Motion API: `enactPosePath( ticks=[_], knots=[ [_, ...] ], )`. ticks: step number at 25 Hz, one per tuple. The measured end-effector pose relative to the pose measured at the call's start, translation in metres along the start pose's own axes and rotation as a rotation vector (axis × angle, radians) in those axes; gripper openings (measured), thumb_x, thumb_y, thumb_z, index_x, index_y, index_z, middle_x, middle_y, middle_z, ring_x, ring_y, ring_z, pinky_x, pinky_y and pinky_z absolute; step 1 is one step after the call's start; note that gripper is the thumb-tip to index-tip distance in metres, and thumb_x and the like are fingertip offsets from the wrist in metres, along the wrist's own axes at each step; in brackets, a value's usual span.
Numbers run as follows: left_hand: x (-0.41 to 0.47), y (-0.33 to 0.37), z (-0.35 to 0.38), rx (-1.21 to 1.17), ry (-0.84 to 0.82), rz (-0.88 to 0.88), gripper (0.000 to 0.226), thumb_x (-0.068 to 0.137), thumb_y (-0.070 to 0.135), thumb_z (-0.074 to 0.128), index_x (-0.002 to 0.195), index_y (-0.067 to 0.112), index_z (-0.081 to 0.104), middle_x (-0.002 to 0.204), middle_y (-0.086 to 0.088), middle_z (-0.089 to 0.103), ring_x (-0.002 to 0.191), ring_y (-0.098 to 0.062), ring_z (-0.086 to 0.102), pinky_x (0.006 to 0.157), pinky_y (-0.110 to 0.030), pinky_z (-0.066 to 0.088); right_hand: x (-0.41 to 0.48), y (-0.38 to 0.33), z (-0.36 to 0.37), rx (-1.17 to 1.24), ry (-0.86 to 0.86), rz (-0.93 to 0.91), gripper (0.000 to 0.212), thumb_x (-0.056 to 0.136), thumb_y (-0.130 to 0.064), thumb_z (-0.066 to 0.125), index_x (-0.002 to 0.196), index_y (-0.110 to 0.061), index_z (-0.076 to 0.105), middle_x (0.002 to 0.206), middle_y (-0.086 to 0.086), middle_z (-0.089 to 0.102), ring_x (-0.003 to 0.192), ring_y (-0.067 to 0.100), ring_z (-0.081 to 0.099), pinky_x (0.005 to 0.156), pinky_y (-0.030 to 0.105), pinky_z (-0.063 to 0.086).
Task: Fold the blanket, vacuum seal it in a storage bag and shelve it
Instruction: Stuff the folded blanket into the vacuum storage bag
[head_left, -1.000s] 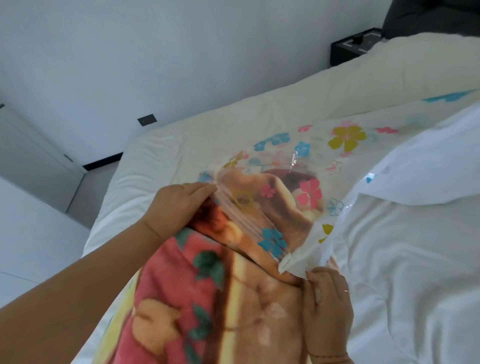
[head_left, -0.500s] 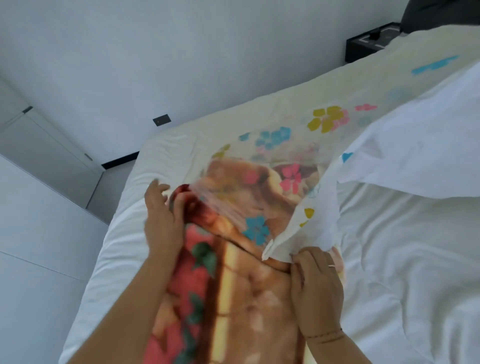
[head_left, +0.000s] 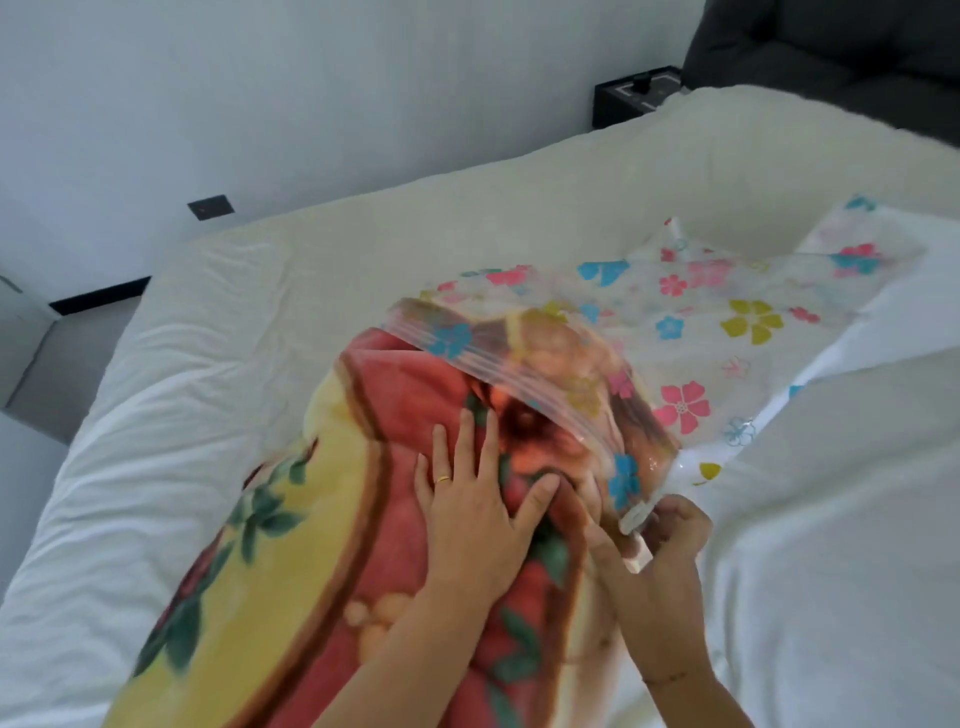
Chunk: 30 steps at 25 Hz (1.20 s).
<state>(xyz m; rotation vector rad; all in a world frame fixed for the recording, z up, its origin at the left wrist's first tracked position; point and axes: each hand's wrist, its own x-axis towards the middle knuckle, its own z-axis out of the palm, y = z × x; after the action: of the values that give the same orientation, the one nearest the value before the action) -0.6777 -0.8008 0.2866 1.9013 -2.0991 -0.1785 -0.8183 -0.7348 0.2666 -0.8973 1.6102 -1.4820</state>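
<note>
Head view: the folded floral blanket (head_left: 332, 519) lies on the bed (head_left: 208, 338), its far end inside the mouth of the flower-printed storage bag (head_left: 727, 312). The left grip (head_left: 472, 514) presses flat on the blanket, fingers spread. The right grip (head_left: 662, 535) pinches the bag's zip edge. Push low and evenly while the right holds the mouth wide, so the plush doesn't bunch at the zip.

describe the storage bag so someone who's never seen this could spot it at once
Start at the big white bed. On it lies a red and yellow flowered blanket, its far end tucked into the storage bag. The bag is the only see-through plastic thing, printed with small pink, blue and yellow flowers, its near corner pinched by the right hand.
</note>
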Motion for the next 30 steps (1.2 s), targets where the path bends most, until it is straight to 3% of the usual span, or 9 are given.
enactPosePath(
  ticks=[3, 6, 10, 13, 16, 19, 24, 27, 30],
  knots=[
    [-0.009, 0.017, 0.011, 0.083, -0.040, 0.080, 0.086, 0.085, 0.079, 0.011, 0.145, 0.024, 0.036, 0.148, -0.004, 0.042, 0.137, -0.034, 0.036, 0.108, -0.054, 0.032, -0.004, 0.009, -0.010, -0.066, 0.057, -0.041, 0.069, 0.066, -0.060, 0.072, 0.120, -0.029, 0.041, 0.114, -0.028, 0.050, 0.100, -0.015, 0.052, 0.082, 0.003, 0.041],
    [-0.011, 0.029, 0.019, 0.160, -0.067, 0.175, 0.083, 0.088, 0.075, 0.012, 0.139, 0.019, 0.046, 0.141, -0.004, 0.051, 0.130, -0.038, 0.044, 0.102, -0.054, 0.036, 0.002, 0.005, -0.023, -0.158, -0.012, -0.084, 0.078, 0.082, -0.055, 0.063, 0.146, -0.050, 0.018, 0.134, -0.050, 0.025, 0.125, -0.020, 0.028, 0.098, 0.003, 0.029],
    [-0.015, 0.041, 0.031, 0.240, -0.095, 0.275, 0.067, 0.093, 0.063, 0.019, 0.137, 0.024, 0.050, 0.143, -0.006, 0.048, 0.130, -0.044, 0.041, 0.102, -0.059, 0.034, 0.021, 0.011, -0.043, -0.320, 0.106, -0.056, 0.069, 0.085, -0.047, 0.063, 0.143, -0.052, 0.027, 0.120, -0.024, 0.044, 0.102, -0.027, 0.038, 0.081, -0.002, 0.034],
    [-0.022, 0.058, 0.047, 0.272, -0.125, 0.339, 0.057, 0.089, 0.055, 0.030, 0.137, 0.030, 0.049, 0.148, -0.009, 0.042, 0.135, -0.045, 0.034, 0.104, -0.064, 0.024, 0.030, 0.026, -0.042, -0.478, 0.327, -0.005, 0.043, 0.090, -0.039, 0.059, 0.133, -0.040, 0.052, 0.100, 0.000, 0.047, 0.078, 0.001, 0.055, 0.076, 0.019, 0.049],
    [-0.025, 0.075, 0.063, 0.279, -0.165, 0.350, 0.052, 0.087, 0.053, 0.032, 0.127, 0.032, 0.059, 0.144, -0.011, 0.046, 0.136, -0.046, 0.032, 0.105, -0.066, 0.015, 0.018, 0.046, -0.038, -0.603, 0.510, -0.128, 0.033, 0.095, -0.027, 0.046, 0.120, -0.020, 0.067, 0.107, 0.011, 0.060, 0.092, 0.029, 0.063, 0.082, 0.038, 0.050],
    [-0.025, 0.084, 0.075, 0.337, -0.234, 0.349, 0.049, 0.085, 0.051, 0.032, 0.114, 0.032, 0.066, 0.122, -0.010, 0.062, 0.129, -0.048, 0.040, 0.105, -0.066, 0.012, 0.000, 0.072, -0.040, -0.759, 0.586, -0.317, 0.031, 0.092, -0.021, 0.046, 0.109, -0.020, 0.073, 0.125, 0.014, 0.060, 0.115, 0.026, 0.052, 0.098, 0.045, 0.041],
    [-0.025, 0.068, 0.054, 0.306, -0.193, 0.418, 0.049, 0.079, 0.047, 0.037, 0.116, 0.029, 0.065, 0.117, -0.011, 0.063, 0.115, -0.036, 0.056, 0.102, -0.063, 0.028, -0.007, 0.103, -0.046, -0.817, 0.216, -0.426, 0.039, 0.094, -0.015, 0.041, 0.126, -0.004, 0.062, 0.141, 0.014, 0.050, 0.134, 0.025, 0.042, 0.109, 0.036, 0.035],
    [-0.010, 0.021, 0.010, 0.118, -0.019, 0.585, 0.034, 0.079, 0.037, 0.043, 0.097, 0.024, 0.069, 0.107, -0.005, 0.067, 0.100, -0.028, 0.064, 0.093, -0.041, 0.045, -0.024, 0.106, -0.030, -0.828, 0.050, -0.448, 0.047, 0.102, -0.023, 0.026, 0.135, -0.001, 0.052, 0.150, 0.012, 0.038, 0.143, 0.023, 0.026, 0.113, 0.039, 0.028],
    [0.031, -0.030, -0.032, 0.084, 0.162, 0.413, 0.047, 0.075, 0.054, 0.052, 0.105, 0.018, 0.062, 0.110, -0.008, 0.059, 0.104, -0.031, 0.055, 0.096, -0.039, 0.034, -0.028, 0.103, -0.022, -0.871, 0.029, -0.503, 0.051, 0.105, -0.028, 0.013, 0.137, -0.004, 0.043, 0.148, 0.009, 0.035, 0.147, 0.020, 0.011, 0.113, 0.036, 0.021]
  ],
)
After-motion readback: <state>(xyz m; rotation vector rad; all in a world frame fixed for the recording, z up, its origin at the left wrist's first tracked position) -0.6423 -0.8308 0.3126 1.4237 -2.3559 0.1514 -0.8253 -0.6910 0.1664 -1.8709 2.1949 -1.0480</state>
